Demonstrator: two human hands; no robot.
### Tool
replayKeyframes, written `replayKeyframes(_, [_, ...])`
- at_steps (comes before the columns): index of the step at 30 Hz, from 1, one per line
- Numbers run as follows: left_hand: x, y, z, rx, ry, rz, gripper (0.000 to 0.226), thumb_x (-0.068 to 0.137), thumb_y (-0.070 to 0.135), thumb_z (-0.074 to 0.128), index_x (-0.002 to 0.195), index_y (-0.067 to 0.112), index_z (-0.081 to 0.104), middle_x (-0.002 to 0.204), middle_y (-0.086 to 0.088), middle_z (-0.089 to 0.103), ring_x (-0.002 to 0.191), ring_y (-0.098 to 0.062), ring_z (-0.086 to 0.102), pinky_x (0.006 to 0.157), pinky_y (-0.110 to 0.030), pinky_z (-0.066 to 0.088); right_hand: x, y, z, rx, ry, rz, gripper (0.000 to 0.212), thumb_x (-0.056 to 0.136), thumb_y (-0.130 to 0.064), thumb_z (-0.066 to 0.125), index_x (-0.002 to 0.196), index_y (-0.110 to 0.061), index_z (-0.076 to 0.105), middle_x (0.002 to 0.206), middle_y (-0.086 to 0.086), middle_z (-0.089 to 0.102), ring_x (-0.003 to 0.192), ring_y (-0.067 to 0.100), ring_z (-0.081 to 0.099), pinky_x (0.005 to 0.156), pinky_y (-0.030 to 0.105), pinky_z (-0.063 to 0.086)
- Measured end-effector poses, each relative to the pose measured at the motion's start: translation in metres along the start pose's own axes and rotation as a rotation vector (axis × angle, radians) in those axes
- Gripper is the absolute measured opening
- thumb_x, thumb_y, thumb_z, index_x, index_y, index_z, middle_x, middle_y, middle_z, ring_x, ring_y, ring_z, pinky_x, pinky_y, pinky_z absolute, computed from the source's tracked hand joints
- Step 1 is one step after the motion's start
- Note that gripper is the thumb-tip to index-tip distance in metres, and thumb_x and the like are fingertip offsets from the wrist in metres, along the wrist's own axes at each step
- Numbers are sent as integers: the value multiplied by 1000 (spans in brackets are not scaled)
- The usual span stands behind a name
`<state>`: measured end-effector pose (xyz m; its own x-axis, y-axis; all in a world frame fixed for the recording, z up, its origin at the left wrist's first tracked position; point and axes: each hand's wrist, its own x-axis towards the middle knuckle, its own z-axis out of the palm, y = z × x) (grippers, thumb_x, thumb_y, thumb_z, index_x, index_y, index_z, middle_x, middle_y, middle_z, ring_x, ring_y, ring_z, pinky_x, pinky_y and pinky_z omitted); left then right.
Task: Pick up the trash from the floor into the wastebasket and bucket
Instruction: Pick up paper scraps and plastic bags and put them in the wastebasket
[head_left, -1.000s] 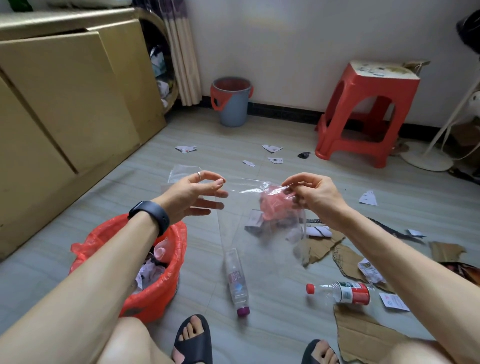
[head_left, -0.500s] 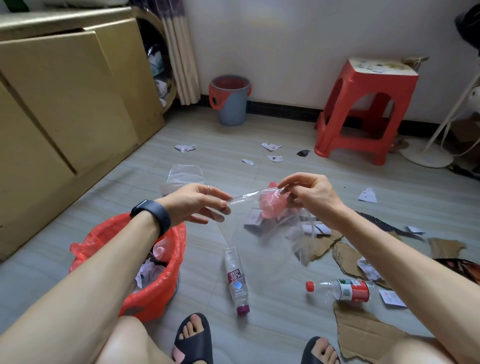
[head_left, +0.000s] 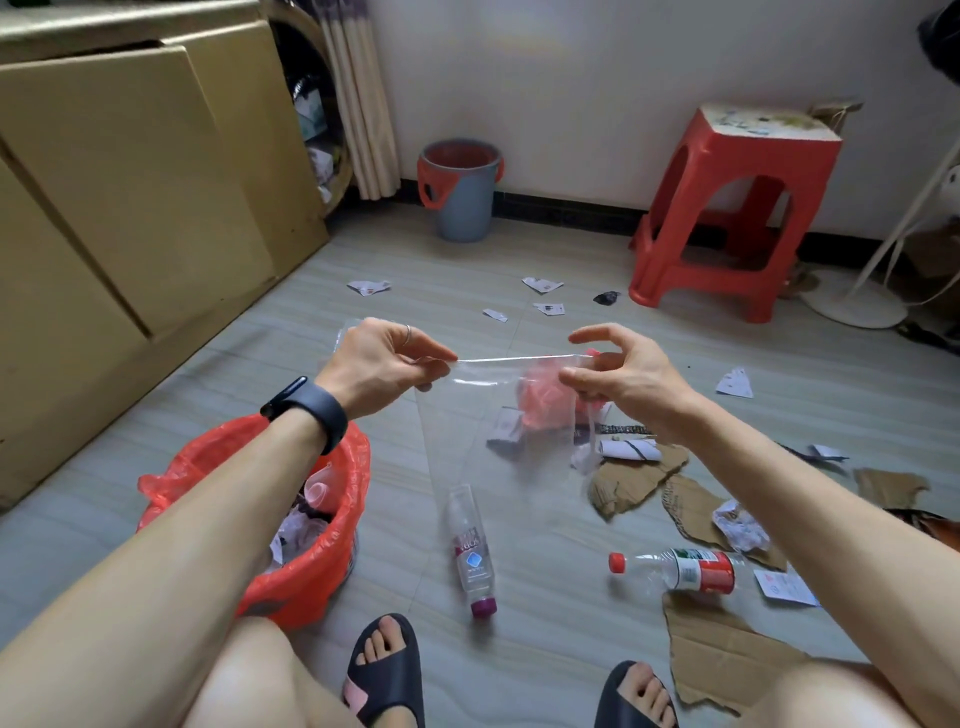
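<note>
A clear plastic bag (head_left: 483, 431) hangs stretched between both hands above the floor. My left hand (head_left: 379, 364) pinches its top edge at the left. My right hand (head_left: 618, 374) pinches the right end, with a crumpled pink wrapper (head_left: 543, 397) at its fingers. A wastebasket lined with a red bag (head_left: 311, 566) stands at my lower left, holding paper and a pink cup. A grey bucket with a red rim (head_left: 462, 192) stands by the far wall. Two plastic bottles lie on the floor: one purple-capped (head_left: 470, 556), one red-capped (head_left: 680, 569).
Torn cardboard (head_left: 722, 660) and paper scraps (head_left: 540, 284) litter the floor at right and ahead. A red stool (head_left: 727, 208) stands at the back right beside a white fan base (head_left: 857, 306). Tan cabinets (head_left: 130, 197) line the left. My sandalled feet (head_left: 384, 670) are at the bottom.
My left hand has taken the bag's top edge and moved left, pulling the edge taut. My right hand has stayed roughly where it was, its forefinger now lifted.
</note>
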<state>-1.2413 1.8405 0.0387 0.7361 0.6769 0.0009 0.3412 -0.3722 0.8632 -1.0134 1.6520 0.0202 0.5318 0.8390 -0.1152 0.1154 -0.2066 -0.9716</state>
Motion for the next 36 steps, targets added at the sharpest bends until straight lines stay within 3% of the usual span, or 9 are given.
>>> replayKeyframes(4, [-1,4,-2,-71,14,-3,14,78,11,82,87,22,81,86,-13,76,82,-30,73,84,-50,55,-1,-5,3,-56,5,-32,17,81,-9,80,97,-9,75,82,10,72,74,26,58,71,36,46])
replayKeyframes(8, [-5,-1,-4,-265,-41,-143,19,83,19,78,101,24,74,98,-9,76,76,-16,63,73,-32,45,-4,-10,11,94,-18,-26,15,88,-9,74,101,-7,67,91,18,70,72,30,70,58,30,56])
replayKeyframes(11, [-9,-4,-9,-278,-166,-271,30,88,37,70,117,28,68,107,-3,75,86,-16,67,73,-29,43,-4,-10,14,-13,-20,-67,10,91,-17,72,98,-15,65,89,13,76,74,23,68,66,34,52])
replayKeyframes(13, [-11,-6,-10,-230,-194,-292,33,89,42,68,117,27,69,104,-1,76,86,-14,68,74,-29,42,-4,-11,14,19,-24,-51,7,92,-17,70,97,-17,65,85,14,75,59,21,59,53,29,47])
replayKeyframes(20, [-7,0,-11,-354,-63,-262,18,86,21,72,102,25,78,91,-5,76,67,-10,61,66,-24,39,-2,-11,17,188,-28,-2,15,93,0,64,97,-8,76,94,18,72,71,14,62,49,14,44])
replayKeyframes(24, [-10,-2,-13,-353,-160,-277,23,87,21,70,107,28,77,100,-5,76,74,-11,63,71,-25,43,-1,-7,13,70,-29,39,18,95,-3,63,97,-12,78,92,16,72,51,11,46,37,16,34])
replayKeyframes(28, [-10,-4,-16,-397,-209,-287,26,89,22,66,111,33,75,111,-3,74,84,-12,64,77,-26,45,2,-12,11,169,-52,60,23,90,5,57,95,-5,77,94,17,74,71,23,56,54,21,46])
replayKeyframes(31, [-11,-5,-19,-454,-301,-297,31,93,25,58,120,34,69,122,-4,70,98,-16,64,88,-33,44,2,-15,11,126,-44,13,16,94,-14,63,98,-7,76,100,9,77,96,20,69,80,24,51])
replayKeyframes(36, [-13,-2,-18,-459,-415,-342,36,97,41,51,130,32,61,124,-2,69,114,-22,65,100,-41,43,-2,-11,15,156,9,-22,16,90,-16,73,102,-6,76,97,10,77,79,18,66,65,19,56])
